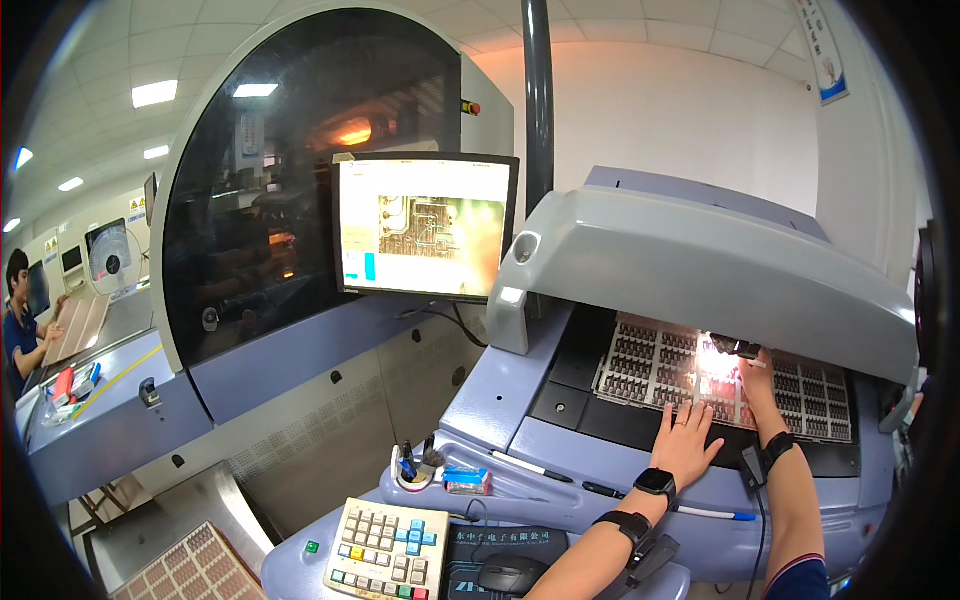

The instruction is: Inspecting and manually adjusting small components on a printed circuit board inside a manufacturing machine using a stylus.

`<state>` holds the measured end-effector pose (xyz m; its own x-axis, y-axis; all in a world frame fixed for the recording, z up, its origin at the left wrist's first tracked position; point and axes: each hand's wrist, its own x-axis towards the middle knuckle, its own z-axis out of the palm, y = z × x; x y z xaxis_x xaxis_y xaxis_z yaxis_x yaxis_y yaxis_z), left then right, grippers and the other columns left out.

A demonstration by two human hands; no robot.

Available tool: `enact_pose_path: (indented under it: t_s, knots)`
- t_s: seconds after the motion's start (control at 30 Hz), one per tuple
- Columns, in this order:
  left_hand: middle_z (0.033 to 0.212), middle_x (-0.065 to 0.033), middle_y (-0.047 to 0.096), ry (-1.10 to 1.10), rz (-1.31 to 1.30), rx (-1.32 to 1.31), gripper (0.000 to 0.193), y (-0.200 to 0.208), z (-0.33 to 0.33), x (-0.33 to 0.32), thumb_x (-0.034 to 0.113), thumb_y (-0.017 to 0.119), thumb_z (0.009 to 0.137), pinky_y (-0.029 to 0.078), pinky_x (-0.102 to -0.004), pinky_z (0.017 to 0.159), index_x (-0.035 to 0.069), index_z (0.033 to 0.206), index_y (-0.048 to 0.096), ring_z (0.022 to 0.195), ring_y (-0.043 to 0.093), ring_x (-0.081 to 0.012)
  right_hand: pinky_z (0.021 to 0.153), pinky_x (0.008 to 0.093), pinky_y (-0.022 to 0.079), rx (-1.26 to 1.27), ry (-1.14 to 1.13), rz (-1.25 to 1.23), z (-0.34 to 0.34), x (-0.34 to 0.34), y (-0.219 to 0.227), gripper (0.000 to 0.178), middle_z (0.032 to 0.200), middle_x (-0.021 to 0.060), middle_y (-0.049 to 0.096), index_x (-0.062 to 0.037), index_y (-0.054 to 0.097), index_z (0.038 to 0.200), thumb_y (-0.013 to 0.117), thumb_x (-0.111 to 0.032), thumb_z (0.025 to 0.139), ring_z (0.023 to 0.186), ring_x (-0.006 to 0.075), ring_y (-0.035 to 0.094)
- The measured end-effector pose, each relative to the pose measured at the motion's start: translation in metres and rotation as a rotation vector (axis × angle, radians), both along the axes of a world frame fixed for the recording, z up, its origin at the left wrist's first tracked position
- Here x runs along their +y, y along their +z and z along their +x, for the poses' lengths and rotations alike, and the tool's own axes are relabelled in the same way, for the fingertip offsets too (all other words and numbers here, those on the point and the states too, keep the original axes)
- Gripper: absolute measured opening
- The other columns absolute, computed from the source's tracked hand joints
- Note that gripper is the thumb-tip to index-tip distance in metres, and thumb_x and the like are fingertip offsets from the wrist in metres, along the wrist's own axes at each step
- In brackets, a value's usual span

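My left hand (687,440) lies flat with spread fingers, its fingertips at the front edge of a circuit board panel (640,352) full of small repeated units. A black watch (656,483) and a black strap (632,527) are on that arm. Beneath the machine's grey hood my right hand (758,380) is closed at the panel, beside a bright light (718,362) and a dark camera head (735,346). Something small and pale shows at its fingers; glare and the hand hide what it is. The right wrist also wears a black strap (777,449).
Above the panel arches the grey hood (700,255). A monitor (425,228) shows magnified board traces. In front are a keypad (388,550), mouse (510,574), pens (532,467) and a pen cup (412,473). Another person (28,325) handles a panel at far left.
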<state>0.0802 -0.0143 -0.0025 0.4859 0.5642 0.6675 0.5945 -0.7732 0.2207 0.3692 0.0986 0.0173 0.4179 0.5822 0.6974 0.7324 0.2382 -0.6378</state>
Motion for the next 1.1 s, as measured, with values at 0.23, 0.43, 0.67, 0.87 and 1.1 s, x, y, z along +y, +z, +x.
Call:
enact_pose_path:
  t_s: [0.23,0.43,0.67,0.87,1.1]
  knots:
    - [0.141,-0.0120,0.048,-0.008,0.007,0.022,0.060,0.004,0.002,-0.003,0.046,0.045,0.096,0.021,-0.0497,0.115,0.004,0.139,0.046,0.135,0.038,-0.0281,0.053,0.0318,0.047,0.085,0.100,-0.015,0.001,-0.017,0.004,0.039,0.067,0.0103,0.063,0.0027,0.057,0.116,0.061,-0.018,0.083,0.054,0.0176,0.059]
    - [0.141,-0.0119,0.048,-0.004,0.015,0.014,0.059,0.003,0.003,-0.002,0.046,0.045,0.096,0.021,-0.0496,0.115,0.004,0.139,0.046,0.135,0.039,-0.0281,0.053,0.0323,0.048,-0.029,0.018,0.013,0.004,-0.016,0.001,0.044,0.070,0.0134,0.065,0.0047,0.054,0.120,0.060,-0.019,0.083,0.056,0.0191,0.061]
    - [0.141,-0.0123,0.048,0.019,0.000,0.019,0.059,0.000,-0.002,0.001,0.045,0.045,0.096,0.022,-0.0499,0.115,0.005,0.138,0.047,0.135,0.039,-0.0283,0.058,0.0360,0.050,0.057,0.064,-0.044,-0.020,-0.021,0.008,0.044,0.076,0.0178,0.066,0.0039,0.054,0.121,0.059,-0.021,0.085,0.061,0.0258,0.063]
    - [0.140,-0.0123,0.048,-0.009,0.005,0.006,0.058,0.002,0.003,-0.002,0.044,0.045,0.096,0.022,-0.0500,0.115,0.005,0.138,0.047,0.135,0.038,-0.0284,0.056,0.0315,0.050,-0.283,0.066,0.183,0.013,-0.012,-0.004,0.033,0.079,0.0134,0.066,-0.0003,0.055,0.118,0.056,-0.012,0.087,0.059,0.0194,0.064]
    - [0.140,-0.0124,0.049,-0.002,0.020,-0.005,0.058,0.000,0.002,-0.001,0.044,0.046,0.096,0.022,-0.0500,0.114,0.004,0.137,0.048,0.134,0.039,-0.0286,0.056,0.0300,0.051,0.078,0.134,-0.007,-0.013,-0.025,0.012,0.038,0.078,0.0103,0.063,-0.0018,0.051,0.123,0.056,-0.004,0.085,0.059,0.0169,0.062]
